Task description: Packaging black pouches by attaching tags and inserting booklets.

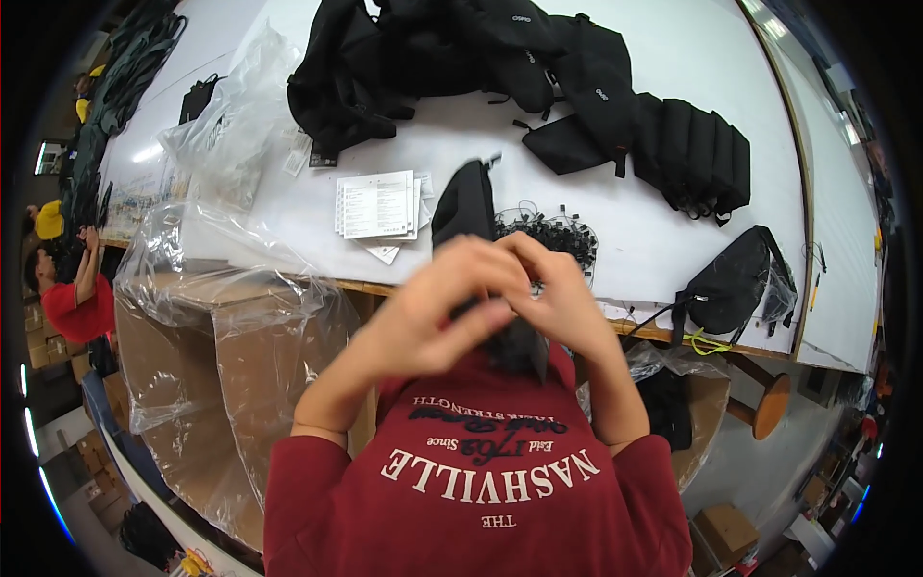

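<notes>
My left hand point(444, 300) and my right hand point(562, 293) meet close in front of my chest, at the table's near edge. Both are closed around a slim black zippered bag point(463, 204); its upper end rises beyond my fingers, and a dark part shows below them. Motion blurs the left hand, and the fingertips overlap, so any small thing pinched there is hidden. Just past the right hand lies a heap of black looped tag strings point(558, 231). Left of the bag sits a stack of white printed cards point(377, 205).
Black bags point(461, 53) pile up at the far side, with a row of folded ones point(694, 154) at right. A single black bag point(733, 288) lies near the right edge. Clear plastic point(231, 135) and plastic-lined cartons point(240, 365) are at left, a stool point(771, 406) at right.
</notes>
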The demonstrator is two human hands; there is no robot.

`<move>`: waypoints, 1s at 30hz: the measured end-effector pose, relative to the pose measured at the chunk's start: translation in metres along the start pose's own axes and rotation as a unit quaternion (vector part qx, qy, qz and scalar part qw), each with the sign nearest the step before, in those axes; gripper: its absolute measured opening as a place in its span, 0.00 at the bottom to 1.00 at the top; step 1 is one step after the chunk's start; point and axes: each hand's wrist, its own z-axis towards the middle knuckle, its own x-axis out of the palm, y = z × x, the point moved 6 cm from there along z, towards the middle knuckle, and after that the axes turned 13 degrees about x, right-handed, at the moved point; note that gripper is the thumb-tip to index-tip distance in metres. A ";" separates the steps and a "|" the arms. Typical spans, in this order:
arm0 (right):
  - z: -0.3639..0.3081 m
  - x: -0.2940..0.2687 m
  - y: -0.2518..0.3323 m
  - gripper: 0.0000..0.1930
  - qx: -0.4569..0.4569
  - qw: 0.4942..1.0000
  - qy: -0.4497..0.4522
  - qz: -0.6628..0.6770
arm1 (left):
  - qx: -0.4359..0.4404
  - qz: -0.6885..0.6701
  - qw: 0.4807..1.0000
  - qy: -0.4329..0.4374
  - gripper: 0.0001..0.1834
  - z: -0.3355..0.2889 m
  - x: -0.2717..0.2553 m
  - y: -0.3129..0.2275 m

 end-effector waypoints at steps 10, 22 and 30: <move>-0.034 -0.040 0.056 0.08 -0.108 0.964 -0.131 -0.204 | 0.082 0.435 0.885 0.142 0.15 -0.010 -0.016 0.008; -0.051 -0.027 0.055 0.09 -0.176 0.954 -0.136 -0.201 | 0.201 0.429 0.870 0.139 0.19 -0.013 -0.002 -0.007; -0.059 -0.018 0.054 0.11 -0.189 0.955 -0.086 -0.214 | 0.266 0.426 0.859 0.096 0.15 -0.025 0.001 -0.014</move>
